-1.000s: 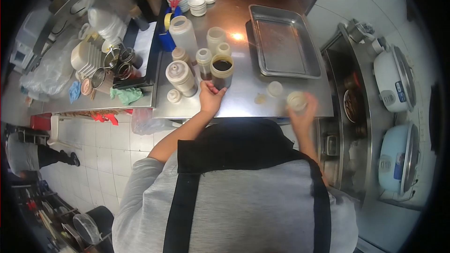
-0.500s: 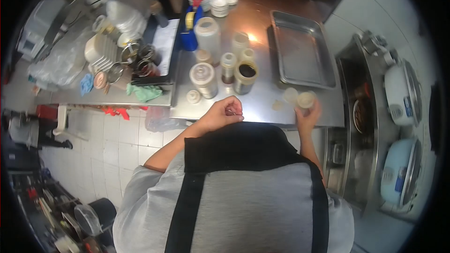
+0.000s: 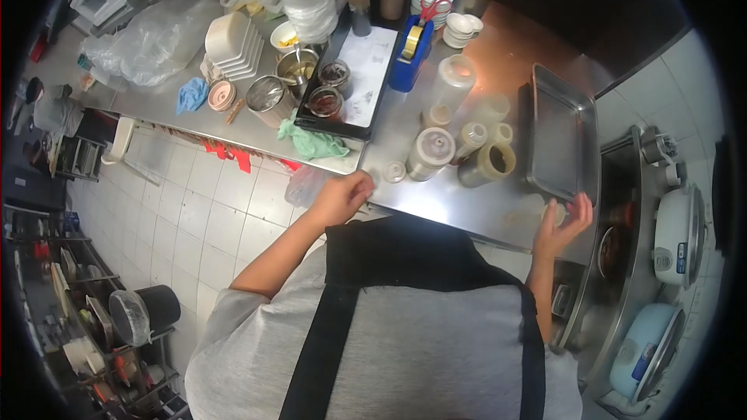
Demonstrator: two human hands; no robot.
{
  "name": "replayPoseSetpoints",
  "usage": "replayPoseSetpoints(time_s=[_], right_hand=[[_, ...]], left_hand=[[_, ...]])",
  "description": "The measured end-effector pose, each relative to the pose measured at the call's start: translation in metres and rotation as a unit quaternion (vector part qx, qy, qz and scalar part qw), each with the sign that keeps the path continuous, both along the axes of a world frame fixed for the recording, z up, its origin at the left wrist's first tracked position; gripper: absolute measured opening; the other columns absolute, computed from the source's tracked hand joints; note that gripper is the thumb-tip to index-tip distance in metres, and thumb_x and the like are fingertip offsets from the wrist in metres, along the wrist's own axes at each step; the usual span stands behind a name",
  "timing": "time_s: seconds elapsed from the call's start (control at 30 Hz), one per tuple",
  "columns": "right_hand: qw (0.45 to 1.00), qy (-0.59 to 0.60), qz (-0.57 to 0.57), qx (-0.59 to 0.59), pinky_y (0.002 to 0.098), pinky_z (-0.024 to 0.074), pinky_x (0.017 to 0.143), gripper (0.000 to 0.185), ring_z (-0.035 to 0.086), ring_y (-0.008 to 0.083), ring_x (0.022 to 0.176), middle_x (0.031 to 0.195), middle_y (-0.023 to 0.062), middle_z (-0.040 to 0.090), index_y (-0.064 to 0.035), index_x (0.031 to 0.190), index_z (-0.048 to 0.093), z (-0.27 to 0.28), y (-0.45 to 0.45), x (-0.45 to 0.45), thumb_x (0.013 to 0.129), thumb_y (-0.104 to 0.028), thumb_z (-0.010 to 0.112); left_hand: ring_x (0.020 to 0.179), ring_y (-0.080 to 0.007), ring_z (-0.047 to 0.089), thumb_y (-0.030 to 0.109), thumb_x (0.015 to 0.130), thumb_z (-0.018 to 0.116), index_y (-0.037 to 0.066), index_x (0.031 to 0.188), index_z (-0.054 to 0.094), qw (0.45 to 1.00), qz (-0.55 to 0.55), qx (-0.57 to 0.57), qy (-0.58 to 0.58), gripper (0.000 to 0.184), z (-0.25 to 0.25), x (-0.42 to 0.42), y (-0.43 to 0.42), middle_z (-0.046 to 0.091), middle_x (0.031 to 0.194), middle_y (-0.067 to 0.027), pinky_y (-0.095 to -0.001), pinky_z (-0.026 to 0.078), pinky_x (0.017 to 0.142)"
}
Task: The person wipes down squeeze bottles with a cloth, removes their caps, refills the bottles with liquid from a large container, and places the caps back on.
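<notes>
My left hand (image 3: 342, 198) is at the counter's front edge, its fingers curled together. Beside the fingertips is a faint, clear round thing; whether they pinch it I cannot tell. A small white cap (image 3: 394, 172) lies just to the right. My right hand (image 3: 556, 232) is at the counter's right end, fingers apart, by a small pale cup (image 3: 554, 211) partly hidden by the thumb. Between the hands stand a squeeze bottle with a white lid (image 3: 432, 152), an open bottle of dark sauce (image 3: 487, 166), a slimmer bottle (image 3: 470, 140) and a tall clear bottle (image 3: 455, 82).
A metal tray (image 3: 564, 132) lies at the right. Behind the bottles are a blue tape dispenser (image 3: 410, 54) and small white bowls (image 3: 461, 29). Leftward are a black tray with jars (image 3: 334, 120), a green cloth (image 3: 313, 141) and stacked white containers (image 3: 233, 47). Rice cookers (image 3: 675, 237) stand far right.
The view has turned, so the counter things appear shifted rightward. My left hand has moved left along the counter edge. My right hand's fingers have spread from around the small cup.
</notes>
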State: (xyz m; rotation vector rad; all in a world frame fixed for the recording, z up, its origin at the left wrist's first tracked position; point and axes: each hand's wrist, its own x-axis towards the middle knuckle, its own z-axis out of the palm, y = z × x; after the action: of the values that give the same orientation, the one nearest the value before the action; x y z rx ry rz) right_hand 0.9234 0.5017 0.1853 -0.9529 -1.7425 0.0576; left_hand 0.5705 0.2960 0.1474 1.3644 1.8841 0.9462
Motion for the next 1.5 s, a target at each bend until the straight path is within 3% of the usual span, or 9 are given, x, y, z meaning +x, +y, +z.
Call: replayPoseSetpoints(time_s=[0.1, 0.3, 0.53, 0.7, 0.9, 1.0, 1.17, 1.37, 1.5], right_hand=[[0.992, 0.016, 0.120, -0.028, 0.0300, 0.0451, 0.078, 0.036, 0.049, 0.0208, 0.094, 0.117, 0.0156, 0.047, -0.0011, 0.112, 0.055, 0.005, -0.009, -0.043, 0.078, 0.004, 0.064], [0.939, 0.058, 0.221, -0.256, 0.0236, 0.0439, 0.071, 0.022, 0.052, 0.0095, 0.078, 0.094, 0.0029, 0.055, -0.0024, 0.103, 0.058, -0.032, -0.045, -0.084, 0.082, -0.002, 0.064], [0.616, 0.178, 0.312, -0.701, 0.0303, 0.0507, 0.082, 0.041, 0.060, 0.0163, 0.096, 0.112, 0.0091, 0.062, -0.0035, 0.123, 0.053, -0.065, -0.084, -0.079, 0.087, -0.017, 0.065], [0.413, 0.391, 0.461, -0.682, 0.0374, 0.0458, 0.098, 0.062, 0.055, 0.0239, 0.115, 0.126, 0.0151, 0.054, -0.0017, 0.138, 0.037, -0.048, -0.096, -0.064, 0.087, -0.026, 0.065], [0.452, 0.467, 0.445, -0.616, 0.0376, 0.0458, 0.099, 0.059, 0.055, 0.0237, 0.116, 0.124, 0.0141, 0.055, -0.0027, 0.134, 0.041, -0.064, -0.100, -0.025, 0.085, -0.020, 0.068], [0.591, 0.450, 0.321, -0.588, 0.0361, 0.0480, 0.095, 0.053, 0.056, 0.0214, 0.114, 0.124, 0.0146, 0.055, -0.0037, 0.129, 0.047, -0.069, -0.089, 0.010, 0.082, -0.011, 0.070], [0.931, -0.009, -0.068, -0.359, 0.0359, 0.0500, 0.080, 0.061, 0.059, 0.0237, 0.097, 0.112, 0.0118, 0.059, -0.0054, 0.120, 0.055, -0.054, -0.017, 0.088, 0.065, -0.008, 0.081], [0.884, -0.342, -0.152, -0.281, 0.0415, 0.0443, 0.091, 0.060, 0.052, 0.0337, 0.109, 0.114, 0.0153, 0.054, -0.0070, 0.114, 0.059, -0.043, 0.044, 0.096, 0.058, -0.012, 0.083], [0.886, -0.340, -0.166, -0.268, 0.0411, 0.0437, 0.093, 0.059, 0.051, 0.0357, 0.109, 0.116, 0.0159, 0.052, -0.0070, 0.113, 0.060, -0.035, 0.070, 0.088, 0.058, -0.009, 0.082]], left_hand=[[0.109, -0.0322, 0.056, 0.006, 0.072, 0.072, 0.004, 0.117, 0.054, 0.976, -0.139, 0.110, 0.126, 0.049, -0.051, -0.004, 0.016, 0.057, 0.116, -0.0167, -0.0393, 0.047, 0.089], [0.115, -0.0356, 0.049, 0.011, 0.069, 0.075, 0.006, 0.128, 0.042, 0.972, -0.060, 0.125, 0.190, 0.068, -0.075, 0.007, 0.054, 0.052, 0.121, -0.0184, -0.0411, 0.042, 0.096], [0.102, -0.0306, 0.057, 0.012, 0.066, 0.077, 0.006, 0.122, 0.049, 0.960, -0.195, 0.167, 0.111, 0.062, -0.034, 0.012, 0.054, 0.058, 0.115, -0.0145, -0.0378, 0.048, 0.084], [0.104, -0.0239, 0.056, 0.014, 0.065, 0.079, 0.011, 0.124, 0.048, 0.937, -0.324, 0.074, -0.105, 0.067, 0.012, 0.064, 0.080, 0.059, 0.117, -0.0082, -0.0356, 0.052, 0.077], [0.116, -0.0281, 0.048, 0.018, 0.065, 0.083, 0.011, 0.133, 0.044, 0.907, -0.389, 0.158, -0.042, 0.079, 0.014, 0.110, 0.105, 0.051, 0.128, -0.0098, -0.0374, 0.047, 0.089], [0.124, -0.0330, 0.041, 0.022, 0.067, 0.081, 0.012, 0.140, 0.035, 0.896, -0.402, 0.191, -0.001, 0.087, 0.019, 0.124, 0.116, 0.043, 0.138, -0.0118, -0.0412, 0.043, 0.098], [0.119, -0.0278, 0.049, 0.020, 0.073, 0.077, 0.013, 0.142, 0.033, 0.912, -0.398, 0.085, -0.061, 0.081, 0.019, 0.121, 0.113, 0.051, 0.131, -0.0105, -0.0398, 0.043, 0.097], [0.108, -0.0226, 0.058, 0.016, 0.078, 0.073, 0.014, 0.141, 0.035, 0.919, -0.378, 0.041, -0.108, 0.073, 0.023, 0.115, 0.102, 0.061, 0.117, -0.0083, -0.0373, 0.045, 0.094], [0.107, -0.0227, 0.059, 0.017, 0.080, 0.073, 0.013, 0.138, 0.038, 0.935, -0.331, 0.041, -0.123, 0.068, 0.036, 0.084, 0.085, 0.061, 0.115, -0.0095, -0.0355, 0.046, 0.094]])
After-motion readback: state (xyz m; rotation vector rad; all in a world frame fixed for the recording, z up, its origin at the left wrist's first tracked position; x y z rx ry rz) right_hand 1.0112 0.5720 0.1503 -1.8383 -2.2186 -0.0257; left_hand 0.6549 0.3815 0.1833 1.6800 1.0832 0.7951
